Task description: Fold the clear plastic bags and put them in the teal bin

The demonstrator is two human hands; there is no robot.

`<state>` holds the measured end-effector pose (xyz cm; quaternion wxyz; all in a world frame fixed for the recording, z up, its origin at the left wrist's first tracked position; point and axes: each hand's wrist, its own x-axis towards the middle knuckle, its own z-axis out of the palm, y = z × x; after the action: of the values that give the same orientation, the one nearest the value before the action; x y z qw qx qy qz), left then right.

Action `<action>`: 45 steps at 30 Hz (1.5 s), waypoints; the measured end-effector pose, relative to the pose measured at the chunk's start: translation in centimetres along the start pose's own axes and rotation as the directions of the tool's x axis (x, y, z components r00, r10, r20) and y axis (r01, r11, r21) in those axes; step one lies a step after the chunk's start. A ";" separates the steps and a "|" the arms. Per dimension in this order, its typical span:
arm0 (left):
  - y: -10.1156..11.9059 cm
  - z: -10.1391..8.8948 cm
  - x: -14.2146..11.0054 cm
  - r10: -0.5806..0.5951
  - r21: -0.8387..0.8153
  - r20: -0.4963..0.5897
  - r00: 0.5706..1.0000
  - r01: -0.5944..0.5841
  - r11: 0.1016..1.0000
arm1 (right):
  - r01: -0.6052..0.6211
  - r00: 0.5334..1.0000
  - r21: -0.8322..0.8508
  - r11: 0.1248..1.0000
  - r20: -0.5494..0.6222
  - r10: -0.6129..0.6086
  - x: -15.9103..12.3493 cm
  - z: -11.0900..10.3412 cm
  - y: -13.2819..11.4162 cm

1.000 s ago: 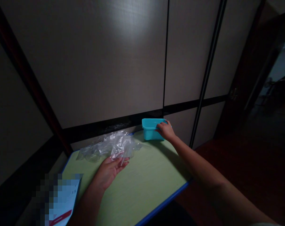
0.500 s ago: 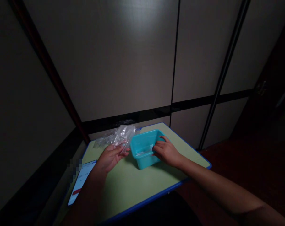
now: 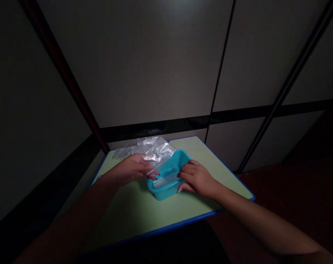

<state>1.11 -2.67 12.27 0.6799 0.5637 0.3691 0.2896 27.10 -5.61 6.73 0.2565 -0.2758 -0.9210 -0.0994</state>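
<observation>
**Soft on the left, stiff on the right**

Our left hand [image 3: 129, 168] is closed on a clear bag [image 3: 158, 150], which hangs over the edge of a teal tub [image 3: 160, 192]. Our right hand [image 3: 198, 179] grips the tub's near corner, with its fingers curled on the rim. The tub sits near the middle of the bench [image 3: 210, 176]. The bag looks light, thin and slippery, so we would pinch it at a fold. The tub looks light and stiff, so we think the rim is the best place to hold.
</observation>
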 end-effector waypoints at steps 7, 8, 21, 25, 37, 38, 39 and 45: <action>0.1 0.2 0.9 -0.104 0.161 0.108 0.989 0.085 0.983 | -0.422 0.848 0.719 0.552 0.097 0.521 3.7 -3.2 5.0; 0.1 0.2 1.2 -0.110 0.160 0.116 0.987 0.091 0.983 | -0.461 0.840 0.778 0.427 0.227 0.493 4.3 -2.9 5.6; 0.1 0.7 3.1 -0.239 0.280 0.256 0.937 0.164 0.946 | -0.624 0.777 0.696 0.355 0.506 0.374 7.0 -1.4 7.4; -0.1 0.7 3.4 -0.206 0.511 0.145 0.968 0.105 0.853 | -0.628 0.778 0.631 0.456 0.502 0.377 6.9 -0.1 7.4; -0.3 2.1 3.3 0.144 0.996 -0.017 0.989 0.003 0.091 | -0.534 0.758 0.107 0.839 0.501 0.419 8.0 1.2 4.3; -0.2 2.3 3.4 0.127 0.998 -0.013 0.992 0.005 0.056 | -0.524 0.747 0.062 0.850 0.513 0.423 8.0 1.2 4.0; -0.1 2.5 3.4 0.104 1.000 -0.008 0.995 0.006 0.019 | -0.514 0.737 0.025 0.857 0.524 0.426 8.0 1.3 3.8; -0.5 3.2 3.4 -0.020 0.985 0.051 0.998 -0.054 -0.163 | -0.464 0.716 -0.118 0.878 0.533 0.450 7.9 2.3 3.0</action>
<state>5.69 -1.76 11.49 0.0148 0.8946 0.4356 -0.0989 22.20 1.21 9.06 0.0032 -0.5079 -0.8593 0.0608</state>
